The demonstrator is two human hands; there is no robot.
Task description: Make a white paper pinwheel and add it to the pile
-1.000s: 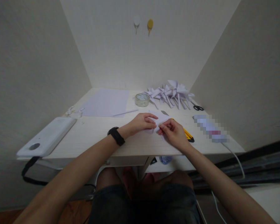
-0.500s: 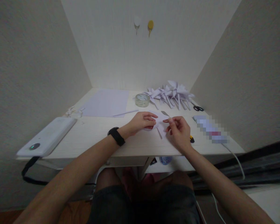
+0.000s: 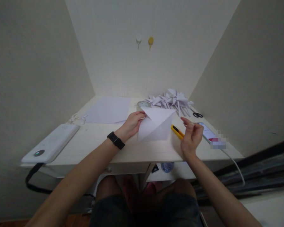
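My left hand (image 3: 133, 124) is closed on the left edge of a white sheet of paper (image 3: 153, 130), thumb and fingers pinching it. The paper stands raised off the desk, with a triangular flap lying across its top. To the right, apart from the paper, my right hand (image 3: 192, 137) is closed in a pinch. A thin pale sliver shows at its fingertips, too small to name. Beside that hand lies a yellow utility knife (image 3: 177, 131), its near end hidden behind the hand.
Several white paper pinwheels (image 3: 174, 100) lie at the back right, near a tape roll (image 3: 143, 104) and black-handled scissors (image 3: 198, 115). A larger paper sheet (image 3: 109, 108) is at back left. A white device (image 3: 50, 143) and a cabled phone (image 3: 205, 132) flank the desk.
My right hand has moved right, away from the paper. The paper, earlier low between both hands, now shows raised and broad in my left hand. More of the yellow knife is visible.
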